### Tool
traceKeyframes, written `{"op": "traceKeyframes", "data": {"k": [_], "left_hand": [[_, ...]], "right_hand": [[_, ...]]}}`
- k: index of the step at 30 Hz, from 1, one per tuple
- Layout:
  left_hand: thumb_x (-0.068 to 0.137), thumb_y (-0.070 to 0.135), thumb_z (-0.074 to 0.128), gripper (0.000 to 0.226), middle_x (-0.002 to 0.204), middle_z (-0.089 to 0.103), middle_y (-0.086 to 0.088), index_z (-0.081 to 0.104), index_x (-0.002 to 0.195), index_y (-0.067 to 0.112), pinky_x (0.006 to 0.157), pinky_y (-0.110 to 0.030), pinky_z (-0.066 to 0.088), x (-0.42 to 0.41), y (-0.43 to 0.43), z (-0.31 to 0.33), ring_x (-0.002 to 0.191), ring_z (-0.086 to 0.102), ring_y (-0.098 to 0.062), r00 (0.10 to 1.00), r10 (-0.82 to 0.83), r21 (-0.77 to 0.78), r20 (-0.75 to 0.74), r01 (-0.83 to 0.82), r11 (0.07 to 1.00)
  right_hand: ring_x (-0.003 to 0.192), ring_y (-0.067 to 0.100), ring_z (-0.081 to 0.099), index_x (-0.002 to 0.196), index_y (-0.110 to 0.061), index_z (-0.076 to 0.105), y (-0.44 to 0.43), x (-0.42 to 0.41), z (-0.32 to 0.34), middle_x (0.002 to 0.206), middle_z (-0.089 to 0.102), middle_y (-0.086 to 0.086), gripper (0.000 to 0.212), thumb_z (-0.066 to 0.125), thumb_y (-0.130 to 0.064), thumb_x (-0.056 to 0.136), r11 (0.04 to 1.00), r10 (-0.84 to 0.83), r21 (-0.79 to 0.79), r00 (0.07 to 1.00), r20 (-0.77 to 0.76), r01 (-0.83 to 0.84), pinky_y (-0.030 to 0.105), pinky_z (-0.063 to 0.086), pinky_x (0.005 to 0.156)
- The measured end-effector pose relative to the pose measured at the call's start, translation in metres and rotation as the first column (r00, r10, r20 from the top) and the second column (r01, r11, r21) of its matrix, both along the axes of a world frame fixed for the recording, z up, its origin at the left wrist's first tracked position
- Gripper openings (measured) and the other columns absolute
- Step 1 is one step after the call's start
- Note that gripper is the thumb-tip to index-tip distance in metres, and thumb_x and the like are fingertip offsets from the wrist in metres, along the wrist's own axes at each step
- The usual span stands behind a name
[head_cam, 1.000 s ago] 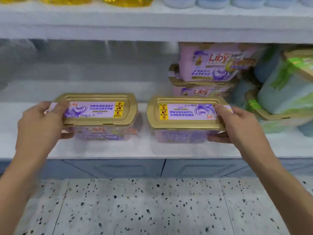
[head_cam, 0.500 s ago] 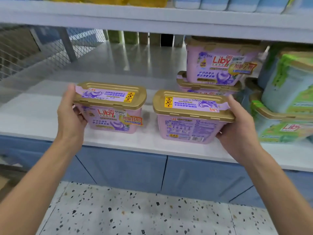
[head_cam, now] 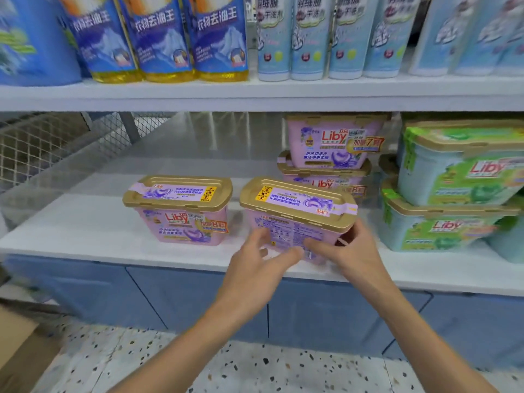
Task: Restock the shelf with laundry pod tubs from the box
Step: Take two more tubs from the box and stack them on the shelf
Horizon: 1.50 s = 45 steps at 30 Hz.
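Right hand (head_cam: 350, 251): holds the right tub (head_cam: 297, 219) at its lower right corner, fingers wrapped on the front face and side; tub tilted, its back label facing the camera.
Left hand (head_cam: 256, 262): fingers spread and blurred, at the lower left front of the same tub; whether it touches cannot be told.
Right tub: at the front edge of the shelf (head_cam: 85, 236), gold lid up, lid label reading upside down.
Left tub (head_cam: 180, 211): left of the held tub, near it but apart, upright on the shelf, front label facing out, no hand on it.
Stack (head_cam: 326, 154): two purple tubs behind and right of the grip, one on the other.
Green tubs (head_cam: 450, 194): stacked further right.
Bottles (head_cam: 170, 38): on the upper shelf, above the grip.
Box (head_cam: 17, 344): cardboard on the floor, far lower left.
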<state>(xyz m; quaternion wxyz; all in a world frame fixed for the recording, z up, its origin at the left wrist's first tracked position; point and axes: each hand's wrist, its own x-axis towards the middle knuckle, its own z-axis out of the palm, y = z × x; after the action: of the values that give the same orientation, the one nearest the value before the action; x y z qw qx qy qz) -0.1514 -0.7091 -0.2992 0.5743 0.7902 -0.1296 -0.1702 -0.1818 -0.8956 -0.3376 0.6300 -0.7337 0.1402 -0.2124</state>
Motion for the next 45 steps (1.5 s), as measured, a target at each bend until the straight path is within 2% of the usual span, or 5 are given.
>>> {"op": "traceKeyframes", "data": {"k": [16,22,26,33,45], "left_hand": [[0.066,-0.002,0.088,0.045,0.092,0.08,0.001,0.074,0.105,0.016,0.069,-0.03,0.062,-0.004,-0.019,-0.024,0.084,0.077,-0.017,0.967,0.094,-0.213,0.238,-0.042,0.976],[0.068,-0.009,0.085,0.058,0.105,0.078,0.017,0.07,0.115,0.023,0.073,-0.009,0.052,0.04,0.002,-0.026,0.105,0.072,-0.003,0.976,-0.032,-0.114,0.214,0.058,0.992],[0.052,0.003,0.087,0.064,0.106,0.079,-0.009,0.073,0.113,0.015,0.093,-0.04,0.059,0.065,0.015,-0.026,0.107,0.073,-0.022,0.996,-0.089,-0.126,0.033,0.092,0.988],[0.062,0.014,0.086,0.038,0.121,0.075,-0.001,0.064,0.093,0.009,0.111,-0.047,0.045,0.076,0.02,-0.039,0.124,0.063,-0.024,0.991,-0.114,-0.177,-0.067,0.1,0.979],[0.076,0.019,0.087,0.021,0.061,0.063,-0.004,0.07,0.074,0.008,0.05,-0.027,0.052,0.073,0.143,0.049,0.055,0.063,-0.019,0.988,0.129,0.149,0.087,-0.141,0.979]], "right_hand": [[0.115,0.012,0.06,0.13,-0.029,0.049,0.06,-0.048,-0.035,0.129,0.054,-0.009,0.074,0.072,0.008,0.071,0.957,0.032,-0.288,0.984,0.173,0.019,0.02,0.05,0.094],[0.119,0.012,0.056,0.136,-0.028,0.046,0.014,-0.025,-0.023,0.134,0.053,-0.01,0.078,0.089,-0.019,0.071,0.988,-0.109,-0.11,0.994,-0.007,0.107,0.028,0.047,0.102],[0.125,0.01,0.057,0.148,-0.025,0.034,-0.024,-0.009,-0.007,0.138,0.057,-0.008,0.11,0.097,-0.018,0.058,0.997,0.026,-0.071,0.994,-0.106,-0.034,0.03,0.047,0.105],[0.103,0.008,0.072,0.125,-0.023,0.062,-0.027,0.004,-0.005,0.112,0.076,-0.01,0.064,0.087,-0.003,0.071,0.978,0.204,-0.02,0.974,-0.099,-0.207,0.025,0.058,0.089],[0.108,0.008,0.07,0.126,-0.023,0.062,-0.029,0.005,-0.002,0.117,0.075,-0.009,0.064,0.086,-0.012,0.068,0.96,0.26,-0.087,0.964,-0.063,-0.264,0.021,0.054,0.087]]}}
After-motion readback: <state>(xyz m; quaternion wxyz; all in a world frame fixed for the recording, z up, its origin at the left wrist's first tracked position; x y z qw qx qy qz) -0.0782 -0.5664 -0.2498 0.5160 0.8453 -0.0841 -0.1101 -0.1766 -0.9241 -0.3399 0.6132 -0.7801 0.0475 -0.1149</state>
